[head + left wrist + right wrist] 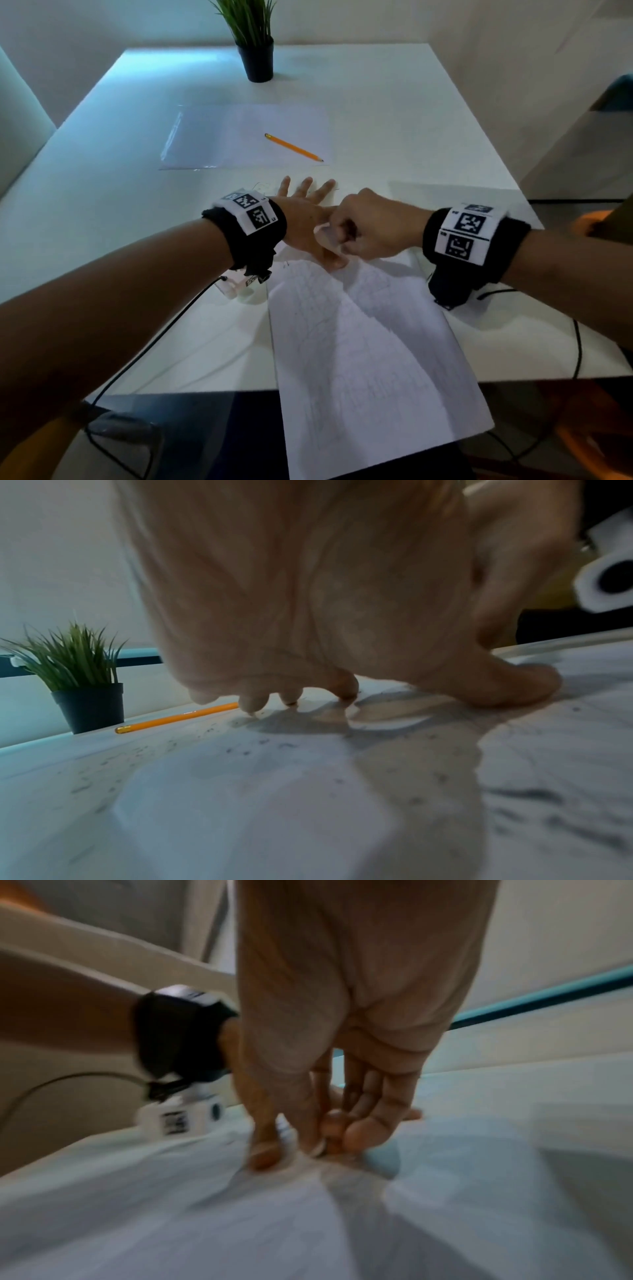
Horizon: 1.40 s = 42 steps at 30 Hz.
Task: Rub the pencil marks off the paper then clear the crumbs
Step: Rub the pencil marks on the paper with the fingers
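Note:
A white paper (359, 342) with faint pencil lines runs from the middle of the table out over its near edge. My left hand (308, 205) lies flat on the paper's far end with fingers spread, pressing it down; the left wrist view shows this hand (291, 691) with its fingertips on the sheet (342, 804). My right hand (346, 233) is curled into a fist just right of the left thumb, pinching a small white eraser (323, 233) against the paper. In the blurred right wrist view its fingers (263, 1153) grip the eraser (286, 1130) on the sheet (205, 1218). Dark crumbs (240, 748) dot the surface near the left hand.
An orange pencil (293, 147) (178, 718) lies on a second sheet (246, 137) further back on the white table (411, 120). A potted plant (255, 41) (78, 677) stands at the far edge. Black cables (154, 342) trail from both wrists.

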{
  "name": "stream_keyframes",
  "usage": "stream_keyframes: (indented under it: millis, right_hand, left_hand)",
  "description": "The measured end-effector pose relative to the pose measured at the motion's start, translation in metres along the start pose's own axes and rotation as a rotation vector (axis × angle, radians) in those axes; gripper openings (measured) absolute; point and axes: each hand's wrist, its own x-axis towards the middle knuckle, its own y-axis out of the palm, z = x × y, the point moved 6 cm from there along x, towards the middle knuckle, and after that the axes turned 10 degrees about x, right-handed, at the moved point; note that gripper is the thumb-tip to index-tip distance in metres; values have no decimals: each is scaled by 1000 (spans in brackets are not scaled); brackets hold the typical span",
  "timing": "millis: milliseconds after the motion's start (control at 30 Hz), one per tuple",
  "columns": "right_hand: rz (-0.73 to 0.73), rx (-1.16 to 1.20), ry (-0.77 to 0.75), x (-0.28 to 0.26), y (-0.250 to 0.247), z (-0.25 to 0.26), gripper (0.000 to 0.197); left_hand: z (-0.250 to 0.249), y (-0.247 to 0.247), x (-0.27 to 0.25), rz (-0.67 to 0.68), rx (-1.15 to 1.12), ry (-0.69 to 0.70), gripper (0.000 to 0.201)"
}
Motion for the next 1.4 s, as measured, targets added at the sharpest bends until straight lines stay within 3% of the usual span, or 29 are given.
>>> stream_keyframes:
  millis: [167,300,433,567,700,833,967,1100,1233,1400]
  right_hand:
    - [-207,2,90,4,-29,-26,11]
    - [-32,11,4,-1,-1,0,15]
    - [-199,9,104,3,-31,-30,17]
    - [-42,30,3,-3,-2,-6,19]
    - [-232,72,86,-4,-26,-32,21]
    - [-64,68,-8,-6,1,-7,12]
    - [-231,52,102,0,-29,-35,16]
    - [-48,47,2,-2,-2,-9,16]
    - [-216,12,68,1,-32,-33,5]
    - [-74,38,-15,0,-8,-14,3]
  left_hand:
    - [0,-2,-1,-8,11,0,116]
    - [0,-2,-1,3,10,-2,115]
    - [0,-3,-2,-4,29,-4,117]
    - [0,-2,-2,5,13,3,113]
    - [0,-3,-3,-7,14,4,116]
    - [0,-2,-2,1,-3,10,116]
    - [1,-2,-1,7,5,8,118]
    - [1,0,0,0,-15,23,116]
    - [0,-1,1,-8,-2,21,117]
    - [1,-1,0,-8,-8,22,115]
